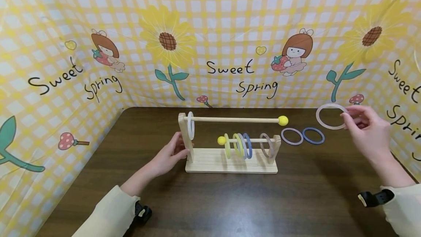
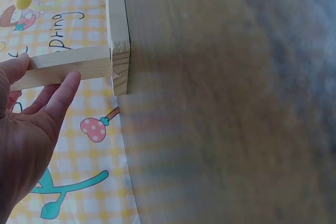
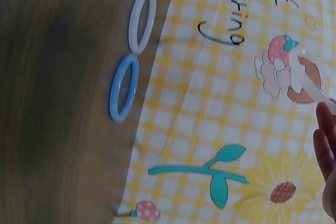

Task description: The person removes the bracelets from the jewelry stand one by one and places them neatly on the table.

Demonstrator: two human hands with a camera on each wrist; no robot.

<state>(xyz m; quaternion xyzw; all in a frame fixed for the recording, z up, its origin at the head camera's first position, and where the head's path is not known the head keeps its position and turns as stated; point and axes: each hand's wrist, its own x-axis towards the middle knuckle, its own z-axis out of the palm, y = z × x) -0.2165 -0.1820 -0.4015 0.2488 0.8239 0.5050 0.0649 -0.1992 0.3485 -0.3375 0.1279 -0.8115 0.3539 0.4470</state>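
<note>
Dark surface [image 1: 236, 204] carrying wooden stand [image 1: 230, 165], threaded rings [image 1: 251, 148] hanging on two rods [image 1: 235, 120]. Left grip [image 1: 169, 156], at stand's nine o'clock, holding post [image 2: 92, 65]. Right grip [image 1: 370, 131], toward three o'clock, pinching pale pink ring [image 1: 317, 116] above surface. Purple ring [image 1: 295, 144], blue ring [image 1: 315, 143] lying nearer stand, also three o'clock.

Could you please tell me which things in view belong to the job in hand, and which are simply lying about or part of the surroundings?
Belonging to the job:
wooden stand, gripped by the left hand
pale pink ring in the right hand
rings hung on the stand
probably the loose lilac ring and blue ring

Surroundings only:
table
checked cloth
black wrist straps
</note>
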